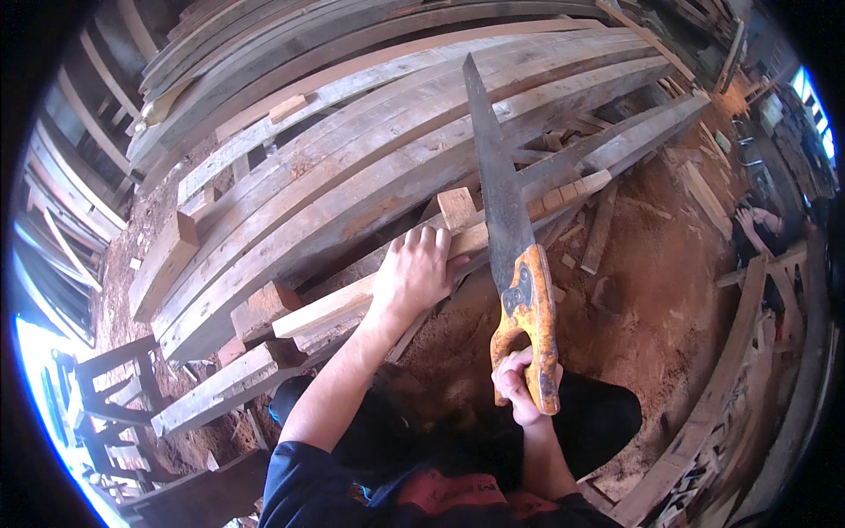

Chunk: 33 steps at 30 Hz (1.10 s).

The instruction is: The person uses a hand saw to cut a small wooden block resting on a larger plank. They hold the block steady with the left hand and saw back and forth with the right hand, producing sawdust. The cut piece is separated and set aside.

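Observation:
My left hand (414, 273) grips a pale wooden batten (321, 312) that runs diagonally across the middle of the view, its fingers curled over the far edge. A small wooden block (457, 209) stands just beyond those fingers. My right hand (522, 387) is closed on the worn yellow-orange handle of a hand saw (497, 185). The saw points away from me, its long dark blade crossing in front of the batten, tip near the top. Whether the teeth touch the wood I cannot tell.
Stacked long beams (370, 145) fill the far side. A dark wooden frame (114, 396) stands at lower left. Curved planks (704, 414) lie at the right, near another person (761, 229). Reddish dirt ground (634, 317) shows beside the batten, with scattered offcuts.

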Available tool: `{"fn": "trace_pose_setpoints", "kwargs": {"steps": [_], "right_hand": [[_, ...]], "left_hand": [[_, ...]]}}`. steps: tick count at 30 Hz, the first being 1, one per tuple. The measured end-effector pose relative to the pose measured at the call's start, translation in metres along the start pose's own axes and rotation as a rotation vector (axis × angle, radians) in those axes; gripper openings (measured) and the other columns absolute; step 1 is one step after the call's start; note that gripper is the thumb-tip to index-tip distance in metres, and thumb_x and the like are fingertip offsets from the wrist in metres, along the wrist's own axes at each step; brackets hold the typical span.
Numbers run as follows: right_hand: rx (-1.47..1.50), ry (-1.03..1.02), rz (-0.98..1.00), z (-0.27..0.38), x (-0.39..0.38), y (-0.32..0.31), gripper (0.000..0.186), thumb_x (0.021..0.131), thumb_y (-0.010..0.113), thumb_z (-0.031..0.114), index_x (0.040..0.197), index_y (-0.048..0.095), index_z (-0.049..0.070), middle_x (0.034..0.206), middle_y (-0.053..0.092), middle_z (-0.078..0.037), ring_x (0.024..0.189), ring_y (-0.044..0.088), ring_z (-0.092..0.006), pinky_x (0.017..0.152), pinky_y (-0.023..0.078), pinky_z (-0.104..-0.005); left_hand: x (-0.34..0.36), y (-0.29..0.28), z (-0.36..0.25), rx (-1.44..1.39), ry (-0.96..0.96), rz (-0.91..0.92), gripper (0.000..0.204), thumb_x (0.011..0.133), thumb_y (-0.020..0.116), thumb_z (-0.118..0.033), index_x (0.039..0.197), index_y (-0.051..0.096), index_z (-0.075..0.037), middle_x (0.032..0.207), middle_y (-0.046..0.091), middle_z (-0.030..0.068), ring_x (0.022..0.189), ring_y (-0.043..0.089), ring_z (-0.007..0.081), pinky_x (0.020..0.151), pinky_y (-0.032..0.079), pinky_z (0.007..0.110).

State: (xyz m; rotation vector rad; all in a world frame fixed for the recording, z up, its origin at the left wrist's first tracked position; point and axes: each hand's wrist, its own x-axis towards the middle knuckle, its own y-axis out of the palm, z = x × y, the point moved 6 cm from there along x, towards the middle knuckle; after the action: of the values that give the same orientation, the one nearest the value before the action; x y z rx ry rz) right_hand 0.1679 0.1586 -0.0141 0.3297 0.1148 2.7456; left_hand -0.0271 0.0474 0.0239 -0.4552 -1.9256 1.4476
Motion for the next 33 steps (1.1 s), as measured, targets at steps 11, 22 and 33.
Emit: {"fn": "trace_pose_setpoints", "kwargs": {"steps": [11,22,33], "right_hand": [[-0.142,0.015,0.186,0.025,0.015,0.001,0.018,0.086,0.069,0.009,0.085,0.052,0.003,0.066,0.054,-0.004,0.056,0.053,-0.0136,0.055,0.044,-0.0273],[0.325,0.065,-0.028,0.02,-0.041,-0.006,0.024,0.084,0.069,0.001,0.101,0.053,0.002,0.076,0.057,-0.005,0.064,0.056,-0.0156,0.061,0.048,-0.0311],[-0.059,-0.015,0.086,0.028,0.032,-0.003,0.026,0.084,0.074,0.016,0.071,0.056,0.005,0.06,0.057,-0.003,0.052,0.055,-0.0144,0.052,0.043,-0.0276]], "left_hand": [[0.003,0.0,0.001,-0.008,-0.003,0.018,0.045,0.092,0.057,-0.046,0.098,0.056,-0.001,0.094,0.062,0.0141,0.091,0.065,0.0292,0.076,0.053,0.041],[-0.005,0.008,-0.011,0.134,0.056,0.13,0.033,0.081,0.066,-0.027,0.102,0.054,-0.004,0.096,0.058,0.0122,0.097,0.06,0.0279,0.083,0.05,0.041],[0.014,0.005,0.005,-0.03,-0.031,0.055,0.038,0.089,0.06,-0.04,0.098,0.058,-0.003,0.091,0.061,0.0116,0.091,0.061,0.0261,0.077,0.05,0.04]]}}
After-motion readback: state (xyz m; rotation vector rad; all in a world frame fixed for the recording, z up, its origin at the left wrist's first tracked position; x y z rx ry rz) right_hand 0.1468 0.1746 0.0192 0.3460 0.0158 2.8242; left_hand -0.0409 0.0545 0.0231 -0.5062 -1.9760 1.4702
